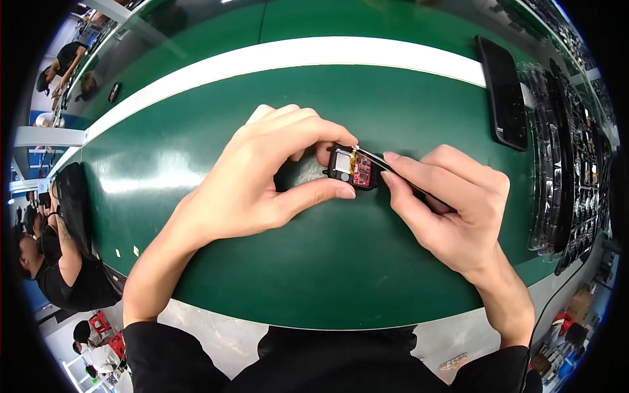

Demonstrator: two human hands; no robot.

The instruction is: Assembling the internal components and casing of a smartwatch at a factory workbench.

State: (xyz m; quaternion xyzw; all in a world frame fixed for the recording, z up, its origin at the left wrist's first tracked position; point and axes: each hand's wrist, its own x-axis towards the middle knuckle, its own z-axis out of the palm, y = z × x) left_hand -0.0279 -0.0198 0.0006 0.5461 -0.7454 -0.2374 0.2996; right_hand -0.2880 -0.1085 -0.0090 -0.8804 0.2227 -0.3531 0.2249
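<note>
A small black device casing [343, 178] is open at the middle of the green table, showing a red circuit board [364, 171], a silver-white rectangular part and a yellow strip. My left hand [265, 173] grips the casing by its left side, with the thumb along the lower edge and a fingertip at the top. In my right hand [452, 196] is a pair of dark tweezers [393, 171], pinched between thumb and fingers. Their tip reaches the casing's upper edge near the yellow strip; whether it grips anything is too small to tell.
A black phone [503, 95] lies at the right by stacked clear plastic trays [547, 164] with dark parts. A white strip [314, 52] crosses the green table [341, 275]. Small pale scraps [136, 250] lie at the left. Other people sit beyond the left edge.
</note>
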